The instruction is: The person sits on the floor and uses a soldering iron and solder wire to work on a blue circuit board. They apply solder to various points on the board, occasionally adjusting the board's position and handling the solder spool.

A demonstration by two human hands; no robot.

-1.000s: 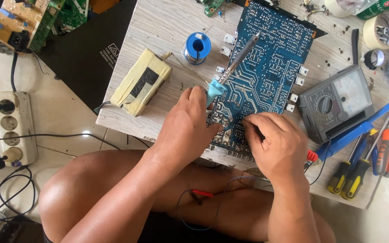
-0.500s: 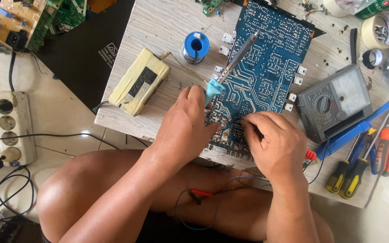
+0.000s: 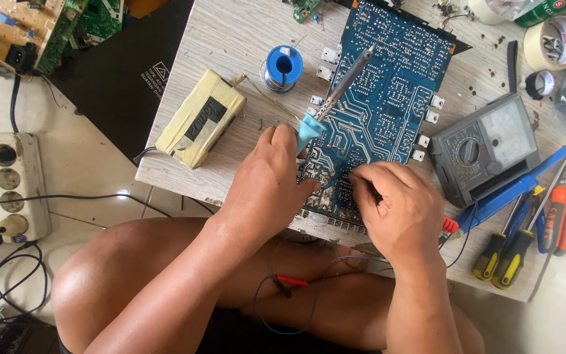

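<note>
Both hands at the bench's near edge: left hand [image 3: 266, 187] gripping a soldering iron [image 3: 335, 98], right hand [image 3: 397, 210] pinched closed on a blue circuit board [image 3: 388, 98].

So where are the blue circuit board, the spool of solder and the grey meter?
blue circuit board [image 3: 394, 85], head view, middle of its upper half.
spool of solder [image 3: 283, 67], head view, blue top rim.
grey meter [image 3: 470, 152], head view, round dial.

Large blue circuit board [image 3: 388, 98] solder-side up on the table, blue-handled soldering iron [image 3: 335, 98] slanted across it.

Blue circuit board [image 3: 388, 98] with pale traces; teal-handled soldering iron [image 3: 333, 101]; blue solder spool [image 3: 283, 67]
</note>
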